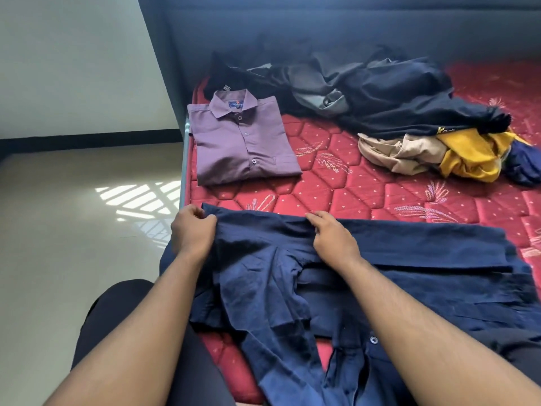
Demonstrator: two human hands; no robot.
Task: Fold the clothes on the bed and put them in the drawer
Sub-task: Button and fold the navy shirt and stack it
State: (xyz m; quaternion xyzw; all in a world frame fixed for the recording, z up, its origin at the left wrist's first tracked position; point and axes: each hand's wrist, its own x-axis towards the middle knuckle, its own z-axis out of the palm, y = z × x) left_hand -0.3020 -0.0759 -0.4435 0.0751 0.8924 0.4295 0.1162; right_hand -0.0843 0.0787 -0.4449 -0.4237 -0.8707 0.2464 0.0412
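A navy blue shirt (pixel 395 271) lies spread across the near part of the red mattress (pixel 366 183), partly folded, with a sleeve and button placket trailing toward me. My left hand (pixel 191 232) pinches the shirt's far left corner at the bed's edge. My right hand (pixel 332 237) grips the same far edge further right, fingers curled onto the fold. A purple shirt (pixel 243 142) lies neatly folded beyond my hands, collar away from me. No drawer is in view.
A heap of dark unfolded clothes (pixel 366 86) lies at the back of the bed against the grey headboard (pixel 322 30). Beige (pixel 392 150) and yellow (pixel 474 156) garments lie crumpled at right. The tiled floor (pixel 73 218) is to the left.
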